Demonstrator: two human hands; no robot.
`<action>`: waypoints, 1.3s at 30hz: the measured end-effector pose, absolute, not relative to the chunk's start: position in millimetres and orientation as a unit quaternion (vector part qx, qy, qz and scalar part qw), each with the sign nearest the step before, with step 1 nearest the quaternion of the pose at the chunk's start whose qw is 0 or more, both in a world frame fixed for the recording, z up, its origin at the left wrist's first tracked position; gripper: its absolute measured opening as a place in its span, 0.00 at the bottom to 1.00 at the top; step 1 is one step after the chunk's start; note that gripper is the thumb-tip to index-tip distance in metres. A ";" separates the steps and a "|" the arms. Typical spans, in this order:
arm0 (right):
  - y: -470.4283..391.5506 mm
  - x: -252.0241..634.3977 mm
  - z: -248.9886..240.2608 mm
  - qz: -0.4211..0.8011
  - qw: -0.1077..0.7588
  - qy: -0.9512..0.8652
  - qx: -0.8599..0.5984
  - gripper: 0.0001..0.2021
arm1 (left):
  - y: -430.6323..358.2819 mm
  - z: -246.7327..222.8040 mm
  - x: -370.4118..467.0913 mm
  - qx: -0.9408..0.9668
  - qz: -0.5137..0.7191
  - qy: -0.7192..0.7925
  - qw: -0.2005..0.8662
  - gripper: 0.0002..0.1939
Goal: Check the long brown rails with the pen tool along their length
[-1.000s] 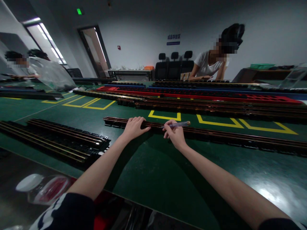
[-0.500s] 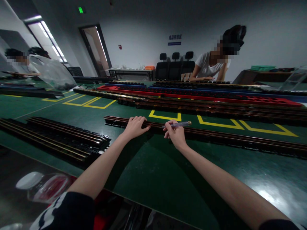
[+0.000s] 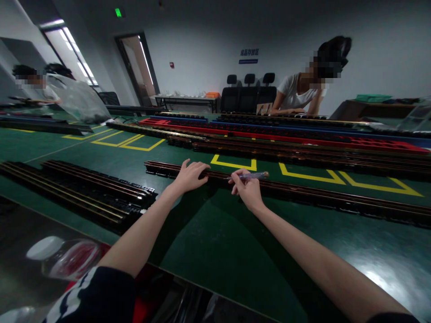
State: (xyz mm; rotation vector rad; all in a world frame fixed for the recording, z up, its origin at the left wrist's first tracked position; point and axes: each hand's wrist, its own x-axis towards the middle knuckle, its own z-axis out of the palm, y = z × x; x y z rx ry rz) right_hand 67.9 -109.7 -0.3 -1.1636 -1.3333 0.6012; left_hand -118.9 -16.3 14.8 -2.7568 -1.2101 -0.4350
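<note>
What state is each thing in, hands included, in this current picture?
Left hand: fingers spread at the dark strip
Right hand: gripping the pen-like tool
Pen-like tool: held, narrow tip pointing at the dark strip
Dark strip: lying on the table
Jar: white lid on
Plastic bag: bulging
Green sign: lit
Door: cannot tell whether ajar

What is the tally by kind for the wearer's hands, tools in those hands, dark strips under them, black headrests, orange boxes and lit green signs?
Wearer's left hand and right hand: 2
Translucent-handled tool: 1
Long dark strip: 1
Black headrests: 3
Orange box: 1
Lit green sign: 1
Total: 9
</note>
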 end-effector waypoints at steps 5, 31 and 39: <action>-109.1 68.3 -1.0 0.258 0.590 -0.579 -0.500 0.10 | -15.8 15.1 -118.4 -0.910 -0.136 -0.388 0.043 0.21; -108.8 67.8 -3.6 0.246 0.589 -0.593 -0.491 0.09 | -10.6 13.1 -120.4 -0.916 -0.110 -0.386 0.032 0.27; -111.9 67.6 -0.1 0.231 0.595 -0.580 -0.507 0.09 | -10.7 13.9 -123.0 -0.908 -0.107 -0.402 0.049 0.26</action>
